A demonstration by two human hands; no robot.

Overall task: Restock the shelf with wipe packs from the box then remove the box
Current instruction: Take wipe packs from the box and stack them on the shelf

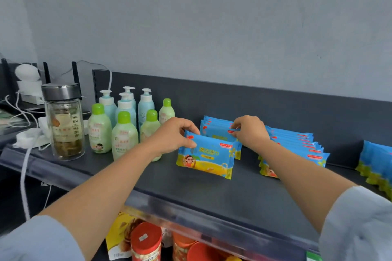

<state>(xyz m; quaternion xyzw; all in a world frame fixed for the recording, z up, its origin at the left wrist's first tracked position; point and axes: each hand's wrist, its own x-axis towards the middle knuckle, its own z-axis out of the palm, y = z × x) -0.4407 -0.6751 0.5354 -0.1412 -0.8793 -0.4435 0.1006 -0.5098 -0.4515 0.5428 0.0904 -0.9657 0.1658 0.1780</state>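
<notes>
Both forearms reaching over the dark shelf (pixel 191 188), left hand (pixel 171 136) pinching the front wipe pack (pixel 206 158) upright by its top-left corner, right hand (pixel 250 131) gripping the packs behind (pixel 214 130)

Both forearms outstretched, left hand (pixel 176 135) and right hand (pixel 250 131) with fingers curled in pinching grips.

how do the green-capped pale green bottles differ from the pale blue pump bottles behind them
The green-capped pale green bottles have rounded screw-type caps; the pale blue pump bottles have white pump heads. The green ones look squatter and stand at the front; the blue ones look taller and slimmer and stand behind, nearer the shelf's back panel. Both groups stand upright at the shelf's left.
</notes>
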